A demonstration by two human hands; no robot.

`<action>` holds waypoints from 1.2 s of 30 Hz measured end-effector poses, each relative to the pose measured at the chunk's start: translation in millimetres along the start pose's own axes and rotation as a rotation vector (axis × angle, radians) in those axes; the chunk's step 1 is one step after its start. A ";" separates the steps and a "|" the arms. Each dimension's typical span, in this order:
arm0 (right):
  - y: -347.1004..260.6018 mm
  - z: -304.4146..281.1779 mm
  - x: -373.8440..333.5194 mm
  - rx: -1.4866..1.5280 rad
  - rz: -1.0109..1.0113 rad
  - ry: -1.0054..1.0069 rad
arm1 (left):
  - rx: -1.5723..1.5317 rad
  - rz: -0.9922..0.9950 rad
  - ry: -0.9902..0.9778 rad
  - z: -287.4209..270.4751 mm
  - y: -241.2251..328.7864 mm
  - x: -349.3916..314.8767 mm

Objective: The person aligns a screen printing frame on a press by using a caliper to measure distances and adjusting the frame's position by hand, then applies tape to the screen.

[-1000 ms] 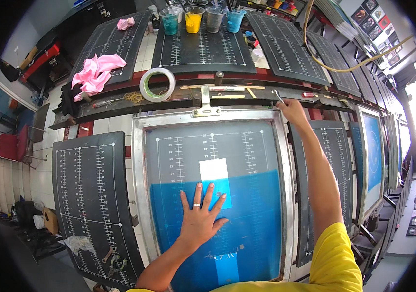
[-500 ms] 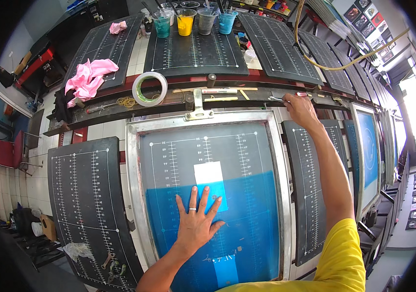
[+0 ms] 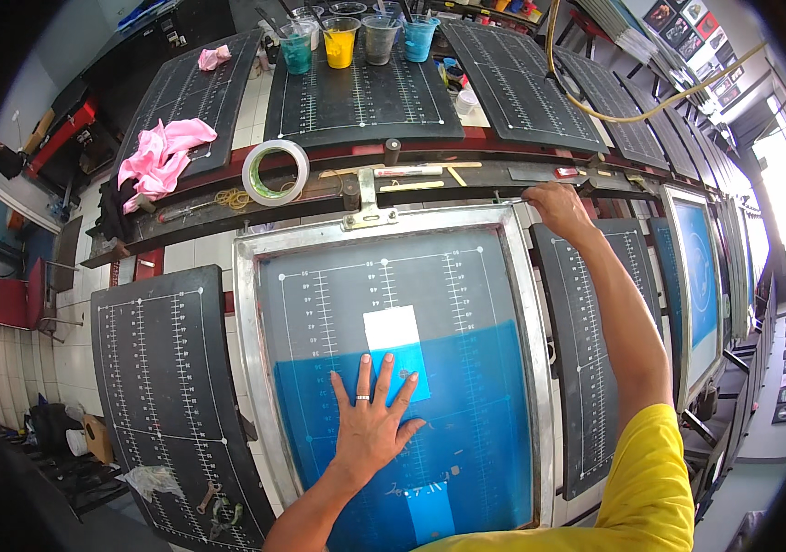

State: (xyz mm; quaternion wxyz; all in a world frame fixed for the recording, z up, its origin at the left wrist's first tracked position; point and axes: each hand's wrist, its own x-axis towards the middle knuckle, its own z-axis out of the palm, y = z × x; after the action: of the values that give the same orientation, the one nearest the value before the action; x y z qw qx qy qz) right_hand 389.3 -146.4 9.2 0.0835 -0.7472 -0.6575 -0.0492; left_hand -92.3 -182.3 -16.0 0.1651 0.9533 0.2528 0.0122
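Pressing hand: left hand [image 3: 374, 423], flat, fingers spread, on blue mesh of screen frame [image 3: 247, 368].
Far hand: right hand [image 3: 554, 204] gripping the frame's upper-right corner.
Long axis: running away from person.

Your right hand [image 3: 554, 207] with fingertips hidden past the screen frame [image 3: 247, 350] corner, any tool in them too small to tell, your left hand [image 3: 372, 425] covering part of the white patch [image 3: 393, 333], your yellow sleeve [image 3: 641, 497] cut off below.
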 end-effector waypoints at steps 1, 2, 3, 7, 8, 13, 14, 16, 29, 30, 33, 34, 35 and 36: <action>-3.0 -3.3 1.9 -0.047 -0.039 -0.004 | 0.001 -0.002 -0.004 0.0 -0.2 -0.4; -4.8 -8.3 3.4 -0.094 -0.077 -0.009 | 0.002 -0.003 -0.007 0.0 -0.4 -0.7; -6.5 -13.6 4.8 -0.142 -0.115 -0.013 | 0.005 -0.007 -0.010 0.0 -0.8 -1.1; -23.9 -36.6 20.9 -0.283 -0.243 -0.140 | 0.013 -0.006 -0.010 0.5 -0.2 -1.2; -31.3 -40.9 25.9 -0.340 -0.285 -0.151 | 0.016 -0.004 -0.008 0.4 -0.2 -1.1; -47.5 -44.5 42.9 -0.232 -0.164 -0.191 | 0.020 0.009 0.008 2.4 0.3 0.1; -52.2 -47.2 45.7 -0.118 -0.118 -0.159 | 0.017 0.005 0.006 3.2 -0.4 -0.5; -63.5 -54.2 50.7 0.128 0.006 -0.115 | 0.016 0.001 0.008 3.3 -1.0 -1.5; -114.5 19.7 53.7 0.809 0.425 0.636 | -0.010 -0.002 -0.010 -0.8 2.8 2.3; -119.4 22.3 53.1 0.749 0.481 0.604 | 0.001 -0.001 -0.020 -0.4 3.6 2.0; -120.0 18.6 56.9 0.770 0.442 0.609 | 0.038 0.008 -0.021 -1.2 4.4 2.7; -114.2 17.3 56.9 0.810 0.429 0.629 | 0.045 0.009 -0.022 -0.7 4.0 1.1; -105.5 14.1 57.6 0.849 0.414 0.649 | 0.052 0.010 -0.023 -0.9 3.7 1.0; -97.7 11.1 55.7 0.889 0.399 0.668 | 0.052 0.017 -0.020 -1.6 4.0 2.2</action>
State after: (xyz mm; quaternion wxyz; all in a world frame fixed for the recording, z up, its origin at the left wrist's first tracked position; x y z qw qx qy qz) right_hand 299.4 -78.2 14.4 0.5986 -0.6939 -0.3999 0.0150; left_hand -88.7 -184.0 -13.4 0.1426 0.9594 0.2433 -0.0025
